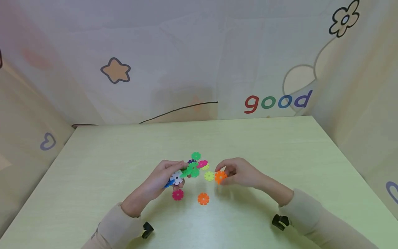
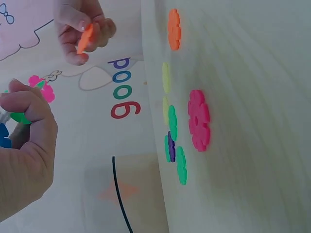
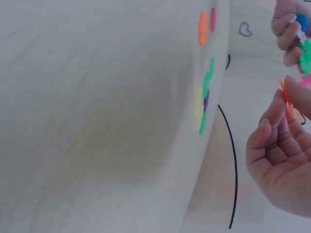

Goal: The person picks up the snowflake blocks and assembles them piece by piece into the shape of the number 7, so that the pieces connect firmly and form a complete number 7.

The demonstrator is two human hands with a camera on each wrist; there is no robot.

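My left hand (image 1: 160, 175) grips a chain of plastic flower-shaped building discs, held above the tabletop. It includes a blue disc (image 1: 169, 183), a white disc (image 1: 176, 177), green discs (image 1: 192, 169) and a pink disc (image 1: 202, 164) at its far end. The fingers hide part of the chain. To the right, my right hand (image 1: 242, 173) pinches a single orange disc (image 1: 220, 177) between thumb and fingers. The right wrist view shows that orange disc (image 3: 286, 94) nearly edge-on, apart from the chain's pink end (image 3: 305, 80).
Loose discs lie on the table (image 1: 109, 166): a magenta one (image 1: 178, 194), an orange one (image 1: 203, 199), a yellow one (image 1: 209, 176), and green and purple ones (image 2: 171, 147). Printed cloth (image 1: 186, 52) hangs behind the table. Small black objects (image 1: 280, 222) sit by both sleeves.
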